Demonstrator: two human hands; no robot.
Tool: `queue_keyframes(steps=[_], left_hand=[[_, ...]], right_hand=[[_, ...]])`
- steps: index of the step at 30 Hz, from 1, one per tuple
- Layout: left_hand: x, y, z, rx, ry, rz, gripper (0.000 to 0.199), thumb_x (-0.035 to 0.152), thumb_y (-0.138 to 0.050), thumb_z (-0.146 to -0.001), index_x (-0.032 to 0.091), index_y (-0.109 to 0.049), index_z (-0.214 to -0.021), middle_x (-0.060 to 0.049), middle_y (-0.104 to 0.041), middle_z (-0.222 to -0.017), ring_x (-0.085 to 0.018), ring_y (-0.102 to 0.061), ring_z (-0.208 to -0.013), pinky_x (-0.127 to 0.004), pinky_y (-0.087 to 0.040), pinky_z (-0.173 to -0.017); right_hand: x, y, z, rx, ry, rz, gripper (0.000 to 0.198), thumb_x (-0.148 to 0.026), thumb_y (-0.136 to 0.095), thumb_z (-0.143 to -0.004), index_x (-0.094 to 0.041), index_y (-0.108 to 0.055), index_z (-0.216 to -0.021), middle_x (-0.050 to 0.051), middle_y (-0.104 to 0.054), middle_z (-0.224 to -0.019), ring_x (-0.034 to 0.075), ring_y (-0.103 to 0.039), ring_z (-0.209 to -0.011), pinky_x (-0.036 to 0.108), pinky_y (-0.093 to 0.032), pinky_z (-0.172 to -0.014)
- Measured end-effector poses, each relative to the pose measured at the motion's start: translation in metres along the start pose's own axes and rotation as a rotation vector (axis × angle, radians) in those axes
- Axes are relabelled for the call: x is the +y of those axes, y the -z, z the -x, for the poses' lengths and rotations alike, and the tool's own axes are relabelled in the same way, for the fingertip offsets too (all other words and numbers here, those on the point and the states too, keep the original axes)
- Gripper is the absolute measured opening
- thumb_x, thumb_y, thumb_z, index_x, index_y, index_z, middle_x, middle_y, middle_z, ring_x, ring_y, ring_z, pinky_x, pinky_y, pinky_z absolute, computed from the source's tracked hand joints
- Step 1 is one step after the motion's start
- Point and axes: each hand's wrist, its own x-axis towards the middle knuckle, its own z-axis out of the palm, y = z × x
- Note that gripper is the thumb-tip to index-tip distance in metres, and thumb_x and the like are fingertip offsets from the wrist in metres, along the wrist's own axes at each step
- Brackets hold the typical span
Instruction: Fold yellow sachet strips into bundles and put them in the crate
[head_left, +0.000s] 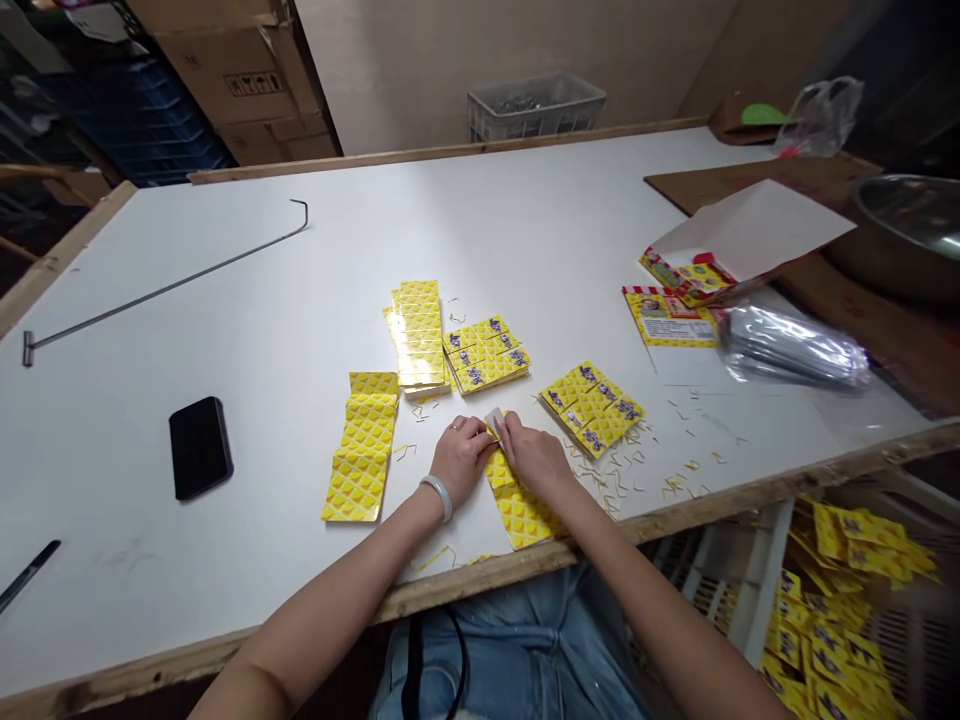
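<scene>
A yellow patterned card strip (529, 515) lies at the table's front edge, partly under both hands. My left hand (459, 460), closed, pinches the strip's upper end from the left. My right hand (534, 458) is closed around a thin pale flat piece (495, 420) at that same end. I cannot tell whether this piece is a separate tool or the card's own back. To the left lies a creased yellow strip (361, 445). Beyond the hands are a stack of yellow strips (421, 335) and a stack of slit yellow cards (487, 355). Another slit card stack (592, 408) lies right.
Thin paper offcuts (611, 475) litter the right front. A phone (200, 448) and a hooked metal rod (169, 287) lie left. Clear plastic sleeves (795, 348) and an open printed box (750, 235) are at right. Yellow packets (825, 640) fill a crate below the table edge.
</scene>
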Motion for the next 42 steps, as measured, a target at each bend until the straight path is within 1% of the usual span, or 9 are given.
queue_keyframes(steps=[10, 14, 17, 21, 24, 28, 31, 36, 42], left_hand=[[0.004, 0.003, 0.000, -0.016, 0.024, -0.035, 0.017, 0.023, -0.047, -0.089, 0.017, -0.060, -0.080, -0.007, -0.055, -0.088, -0.021, -0.045, -0.086, -0.035, -0.045, -0.076], [0.005, 0.004, 0.000, 0.004, 0.024, -0.004, 0.018, 0.024, -0.046, -0.089, 0.018, -0.060, -0.080, -0.007, -0.055, -0.086, -0.020, -0.046, -0.086, -0.036, -0.045, -0.076], [0.007, 0.007, 0.003, 0.034, 0.037, -0.017, 0.020, 0.028, -0.049, -0.088, 0.018, -0.060, -0.100, -0.009, -0.056, -0.095, -0.022, -0.049, -0.093, -0.040, -0.044, -0.081], [0.019, 0.012, 0.006, 0.115, -0.026, -0.127, 0.054, 0.030, -0.054, -0.085, 0.019, -0.037, -0.135, -0.015, -0.047, -0.129, -0.033, -0.034, -0.127, -0.054, -0.031, -0.102], [0.038, 0.011, -0.003, 0.140, -0.137, -0.193, 0.068, 0.020, -0.053, -0.083, 0.020, -0.022, -0.143, -0.015, -0.018, -0.150, -0.040, -0.003, -0.139, -0.063, -0.023, -0.105], [0.073, 0.008, -0.036, 0.028, -0.296, -0.139, 0.088, -0.011, -0.035, -0.071, 0.026, -0.004, -0.145, -0.010, 0.006, -0.153, -0.033, 0.005, -0.139, -0.050, -0.043, -0.099], [0.100, 0.004, -0.066, -0.068, -0.442, -0.100, 0.094, -0.016, -0.026, -0.065, 0.025, 0.002, -0.144, -0.010, 0.002, -0.153, -0.026, -0.002, -0.139, -0.037, -0.051, -0.093], [0.143, -0.022, -0.104, -0.041, -0.727, -0.150, 0.082, -0.013, -0.023, -0.071, 0.013, 0.007, -0.144, -0.016, -0.015, -0.149, -0.023, -0.014, -0.138, -0.034, -0.050, -0.094], [0.196, -0.035, -0.107, 0.006, -0.874, -0.100, 0.076, -0.010, -0.021, -0.076, 0.013, 0.002, -0.144, -0.016, -0.018, -0.149, -0.022, -0.014, -0.138, -0.036, -0.045, -0.101]], right_hand=[[-0.005, -0.001, 0.001, -0.010, -0.045, -0.044, 0.028, -0.034, -0.023, -0.097, -0.017, -0.045, -0.100, 0.007, -0.064, -0.064, 0.021, -0.061, -0.054, 0.026, -0.027, -0.048], [0.004, 0.009, 0.000, 0.186, -0.132, -0.353, 0.028, -0.037, -0.026, -0.096, -0.017, -0.044, -0.102, 0.005, -0.064, -0.069, 0.019, -0.060, -0.058, 0.025, -0.032, -0.051], [0.026, 0.019, 0.008, 0.373, -0.249, -0.491, 0.032, -0.042, -0.026, -0.095, -0.017, -0.045, -0.103, 0.004, -0.064, -0.073, 0.018, -0.059, -0.059, 0.025, -0.035, -0.053], [0.061, 0.025, 0.031, 0.340, -0.384, -0.234, 0.041, -0.046, -0.029, -0.094, -0.016, -0.052, -0.108, 0.007, -0.065, -0.073, 0.021, -0.060, -0.063, 0.028, -0.039, -0.055], [0.078, 0.027, 0.050, 0.419, -0.391, -0.026, 0.052, -0.050, -0.035, -0.091, -0.012, -0.047, -0.124, 0.019, -0.064, -0.106, 0.029, -0.059, -0.097, 0.038, -0.046, -0.074], [0.086, 0.039, 0.075, 0.587, -0.350, 0.043, 0.063, -0.048, -0.040, -0.090, -0.016, -0.026, -0.143, 0.015, -0.024, -0.149, 0.032, -0.022, -0.137, 0.048, -0.034, -0.102], [0.093, 0.050, 0.093, 0.609, -0.391, 0.055, 0.064, -0.044, -0.040, -0.091, -0.020, -0.019, -0.146, 0.010, -0.011, -0.153, 0.030, -0.009, -0.140, 0.049, -0.031, -0.106], [0.120, 0.054, 0.131, 0.626, -0.494, 0.151, 0.059, -0.034, -0.039, -0.093, -0.020, -0.018, -0.146, 0.008, -0.015, -0.152, 0.027, -0.011, -0.140, 0.047, -0.034, -0.106], [0.150, 0.062, 0.196, 0.624, -0.615, 0.376, 0.059, -0.020, -0.039, -0.091, -0.016, -0.017, -0.146, 0.009, -0.017, -0.152, 0.026, -0.015, -0.139, 0.045, -0.035, -0.107]])
